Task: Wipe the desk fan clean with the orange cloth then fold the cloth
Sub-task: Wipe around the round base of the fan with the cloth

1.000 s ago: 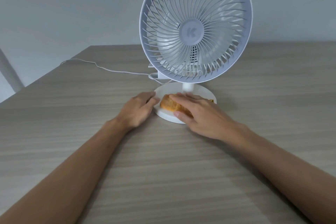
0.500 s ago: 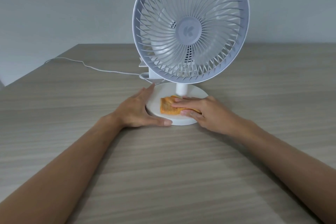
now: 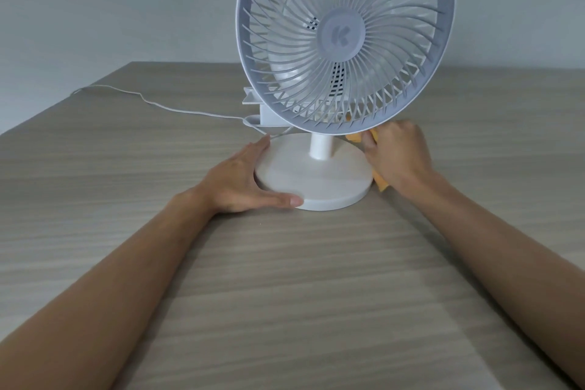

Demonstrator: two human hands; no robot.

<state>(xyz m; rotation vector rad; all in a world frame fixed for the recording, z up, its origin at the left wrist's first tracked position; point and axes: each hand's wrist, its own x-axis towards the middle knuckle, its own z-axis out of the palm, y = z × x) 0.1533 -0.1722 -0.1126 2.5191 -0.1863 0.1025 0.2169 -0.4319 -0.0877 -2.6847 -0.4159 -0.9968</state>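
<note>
Head view: we have the desk fan [image 3: 343, 51] standing upright on the wooden table [image 3: 285, 294], and we take its round white base [image 3: 311, 180] as our landmark. The orange cloth [image 3: 380, 184] is bunched in our right hand [image 3: 397, 158], pressed against the right rim of the base; only small scraps of it show, one at the fingertips just under the grille's lower edge and one below the palm on the table beside the base.

The risks, as we judge them: the head is large and sits on a thin stem [image 3: 320, 149], so a hard sideways push on the right rim could slide or tip the fan. The white cable [image 3: 177, 109] loops in behind the left of the base, near our left fingertips, and could snag if the base turns. Our right knuckles sit close under the grille and may knock it.

Our left hand [image 3: 243, 182] lies flat on the table, fingers curved along the left rim of the base and thumb stretched along its front edge, bracing without closing around anything. Our right hand is curled shut on the cloth, wrist low, forearm angled in from the right.
</note>
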